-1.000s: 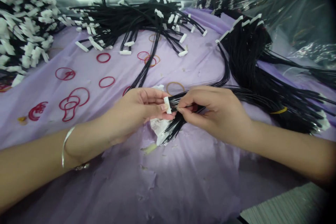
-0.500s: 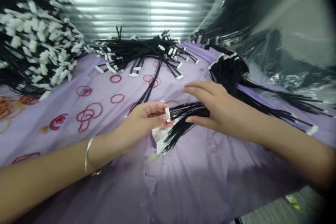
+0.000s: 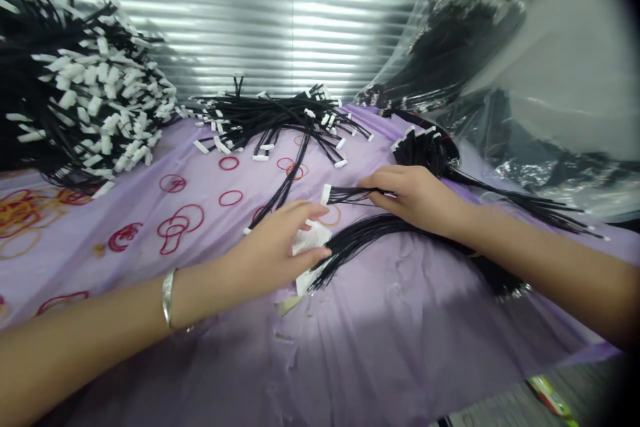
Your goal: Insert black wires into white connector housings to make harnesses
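Beyond both hands, a heap of black cables point(image 3: 270, 115) with white ends lies across the purple-covered tabletop point(image 3: 370, 347). A larger cable pile point(image 3: 107, 90) rises far to the left of the left hand point(image 3: 267, 250), with red rubber bands point(image 3: 230, 198) scattered beyond that forearm. Clear plastic sheeting point(image 3: 545, 93) stands past the right hand point(image 3: 415, 200). A loose wire bundle point(image 3: 370, 230) curves from under the right arm, which partly hides it, toward the left thumb; whether they touch is unclear. The large pile is cut off at the edge. The left hand is released, thumb and fingers spread. The right hand pinches thin black wires point(image 3: 350, 195), their white connector point(image 3: 326, 194) just beyond the left fingertips.
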A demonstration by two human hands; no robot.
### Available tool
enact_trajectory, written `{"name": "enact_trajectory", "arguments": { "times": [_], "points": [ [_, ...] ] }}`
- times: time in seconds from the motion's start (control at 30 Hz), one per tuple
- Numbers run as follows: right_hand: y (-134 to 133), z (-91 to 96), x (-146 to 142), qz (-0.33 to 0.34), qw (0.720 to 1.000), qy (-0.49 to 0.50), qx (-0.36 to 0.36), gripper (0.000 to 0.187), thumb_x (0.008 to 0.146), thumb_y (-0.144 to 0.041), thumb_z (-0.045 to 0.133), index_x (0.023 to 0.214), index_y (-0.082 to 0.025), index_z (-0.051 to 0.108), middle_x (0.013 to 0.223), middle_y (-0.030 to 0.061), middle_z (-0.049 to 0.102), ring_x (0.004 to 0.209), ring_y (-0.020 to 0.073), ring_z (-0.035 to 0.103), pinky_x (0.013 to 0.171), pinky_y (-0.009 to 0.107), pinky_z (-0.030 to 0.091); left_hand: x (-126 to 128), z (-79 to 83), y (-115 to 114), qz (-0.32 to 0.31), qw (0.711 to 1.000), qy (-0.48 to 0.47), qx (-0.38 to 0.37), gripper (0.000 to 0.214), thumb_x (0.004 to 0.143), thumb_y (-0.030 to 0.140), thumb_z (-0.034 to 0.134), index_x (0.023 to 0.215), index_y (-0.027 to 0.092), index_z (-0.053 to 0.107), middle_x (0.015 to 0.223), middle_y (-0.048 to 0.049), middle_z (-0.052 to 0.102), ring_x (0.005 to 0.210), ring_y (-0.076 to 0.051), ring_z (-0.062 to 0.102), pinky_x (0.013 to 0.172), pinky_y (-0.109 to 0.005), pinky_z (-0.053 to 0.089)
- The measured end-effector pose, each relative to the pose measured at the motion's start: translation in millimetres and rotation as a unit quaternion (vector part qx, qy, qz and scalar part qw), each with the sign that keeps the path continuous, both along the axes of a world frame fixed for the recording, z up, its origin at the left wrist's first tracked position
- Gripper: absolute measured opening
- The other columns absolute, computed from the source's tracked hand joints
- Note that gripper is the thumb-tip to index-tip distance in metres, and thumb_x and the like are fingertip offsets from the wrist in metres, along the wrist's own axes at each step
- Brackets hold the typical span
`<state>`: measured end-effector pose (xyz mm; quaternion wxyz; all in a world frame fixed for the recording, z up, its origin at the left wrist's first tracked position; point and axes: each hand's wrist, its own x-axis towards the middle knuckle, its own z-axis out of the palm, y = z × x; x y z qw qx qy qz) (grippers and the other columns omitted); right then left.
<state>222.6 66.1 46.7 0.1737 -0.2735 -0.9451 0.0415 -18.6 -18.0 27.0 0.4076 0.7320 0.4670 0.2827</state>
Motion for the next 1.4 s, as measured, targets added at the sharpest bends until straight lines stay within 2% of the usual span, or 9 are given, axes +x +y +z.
{"name": "enact_trajectory", "arguments": {
  "times": [0.1, 0.2, 0.3, 0.47, 0.57, 0.77, 0.93, 1.07, 1.4],
  "points": [
    [0.9, -7.7, 4.2, 0.014, 0.993, -0.008, 0.113, 0.033, 0.094, -0.019, 0.041, 0.118, -0.013, 0.062, 0.091, 0.0096, 0.066, 0.079, 0.0154, 0.059, 0.068, 0.027, 0.047, 6.4, 10.4, 8.8, 0.036, 0.967, -0.160, -0.194, 0.040, 0.083, 0.041, 0.059, 0.112, 0.013, 0.055, 0.111, -0.0133, 0.063, 0.090, -0.021, 0.065, 0.082, -0.037, 0.051],
    [6.6, -5.6, 9.4, 0.064, 0.980, -0.051, 0.181, 0.036, 0.095, -0.019, 0.036, 0.120, -0.016, 0.062, 0.094, 0.0093, 0.066, 0.080, 0.0171, 0.057, 0.068, 0.029, 0.044, 15.9, 15.3, 21.7, 0.066, 0.878, -0.302, -0.366, 0.041, 0.084, 0.049, 0.058, 0.095, 0.009, 0.060, 0.091, -0.0122, 0.067, 0.079, -0.019, 0.068, 0.080, -0.032, 0.053],
    [13.2, -2.3, 12.8, 0.118, 0.955, -0.074, 0.263, 0.035, 0.095, -0.017, 0.036, 0.118, -0.019, 0.062, 0.093, 0.0073, 0.066, 0.076, 0.0165, 0.055, 0.068, 0.030, 0.041, 23.7, 12.3, 32.5, 0.120, 0.814, -0.368, -0.433, 0.026, 0.084, 0.035, 0.063, 0.079, 0.010, 0.061, 0.080, -0.0086, 0.068, 0.080, -0.017, 0.069, 0.085, -0.026, 0.052],
    [14.3, -3.7, 12.5, 0.174, 0.927, -0.077, 0.322, 0.029, 0.091, -0.011, 0.043, 0.116, -0.012, 0.059, 0.086, 0.0075, 0.065, 0.072, 0.0162, 0.052, 0.067, 0.029, 0.040, 28.0, 1.2, 37.1, 0.136, 0.779, -0.360, -0.495, 0.022, 0.088, 0.027, 0.054, 0.083, 0.007, 0.061, 0.080, -0.0108, 0.068, 0.078, -0.017, 0.068, 0.086, -0.029, 0.052],
    [13.5, -3.6, 11.8, 0.183, 0.926, -0.076, 0.323, 0.028, 0.091, -0.011, 0.045, 0.117, -0.013, 0.056, 0.085, 0.0059, 0.064, 0.072, 0.0154, 0.052, 0.067, 0.028, 0.040, 27.7, -4.5, 34.7, 0.138, 0.783, -0.341, -0.502, 0.034, 0.091, 0.036, 0.047, 0.084, 0.005, 0.061, 0.077, -0.0129, 0.067, 0.073, -0.019, 0.067, 0.082, -0.033, 0.053],
    [-4.5, 3.7, 6.2, 0.113, 0.944, -0.115, 0.288, 0.028, 0.093, -0.014, 0.043, 0.117, -0.016, 0.058, 0.097, 0.0101, 0.063, 0.084, 0.0198, 0.054, 0.075, 0.034, 0.045, 25.5, -13.9, 33.7, 0.165, 0.828, -0.385, -0.373, 0.009, 0.086, 0.013, 0.056, 0.077, 0.011, 0.059, 0.072, -0.0032, 0.064, 0.074, -0.013, 0.066, 0.080, -0.025, 0.052],
    [-46.3, -12.0, -11.7, -0.038, 0.994, -0.042, 0.096, 0.023, 0.089, -0.017, 0.051, 0.109, -0.009, 0.061, 0.102, 0.0123, 0.063, 0.095, 0.0216, 0.056, 0.085, 0.035, 0.048, 25.7, -23.8, 34.8, 0.157, 0.883, -0.362, -0.256, 0.016, 0.087, 0.010, 0.052, 0.071, 0.013, 0.053, 0.064, 0.0028, 0.053, 0.061, -0.011, 0.063, 0.068, -0.025, 0.052],
    [-54.9, -29.8, -30.0, -0.127, 0.988, -0.083, -0.023, 0.024, 0.090, -0.020, 0.050, 0.105, -0.010, 0.066, 0.096, 0.0116, 0.064, 0.092, 0.0237, 0.056, 0.087, 0.040, 0.047, 26.7, -27.6, 33.3, 0.142, 0.895, -0.348, -0.240, 0.014, 0.087, 0.008, 0.050, 0.074, 0.013, 0.053, 0.068, 0.0031, 0.056, 0.062, -0.008, 0.062, 0.069, -0.022, 0.051],
    [-50.2, -31.4, -27.2, 0.020, 0.983, -0.029, -0.178, 0.005, 0.085, -0.014, 0.058, 0.083, -0.015, 0.062, 0.084, 0.0059, 0.060, 0.086, 0.0181, 0.053, 0.078, 0.033, 0.043, 18.6, -19.6, 25.4, 0.128, 0.894, -0.340, -0.260, 0.005, 0.082, 0.009, 0.059, 0.085, 0.012, 0.060, 0.077, 0.0012, 0.062, 0.071, -0.008, 0.064, 0.072, -0.019, 0.051]
  ]
}}
